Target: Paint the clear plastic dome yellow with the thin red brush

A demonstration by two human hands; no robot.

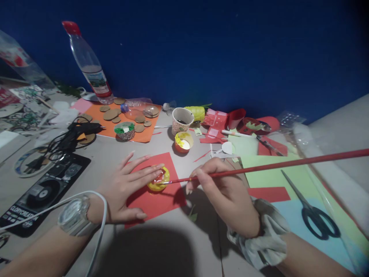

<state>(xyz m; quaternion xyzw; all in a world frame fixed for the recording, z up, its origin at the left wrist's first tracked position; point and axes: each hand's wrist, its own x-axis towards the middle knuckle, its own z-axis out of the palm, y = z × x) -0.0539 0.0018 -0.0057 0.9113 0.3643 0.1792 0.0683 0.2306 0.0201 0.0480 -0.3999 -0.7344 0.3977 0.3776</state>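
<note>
A long red paintbrush (259, 166) is pinched in my right hand (223, 190), its tip on a small round piece with a yellow painted rim (165, 185) and a reddish, shiny middle. That piece lies on a sheet of red paper (170, 204). My left hand (127, 186) lies spread over the paper's left side, fingertips touching the top of the round piece and partly covering it. Just beyond stands a cut-down paper cup (183, 142) with yellow paint on its inside. A taller patterned paper cup (182, 120) holding dark liquid is behind it.
To the right, black scissors (317, 219) lie on green and blue paper. At the left are a glue gun (88, 127), a black box (43, 192) and a red-capped bottle (96, 77). Cardboard discs (111, 114) and a cup with green paint (125, 131) rest on orange paper. A white cable crosses my left wrist.
</note>
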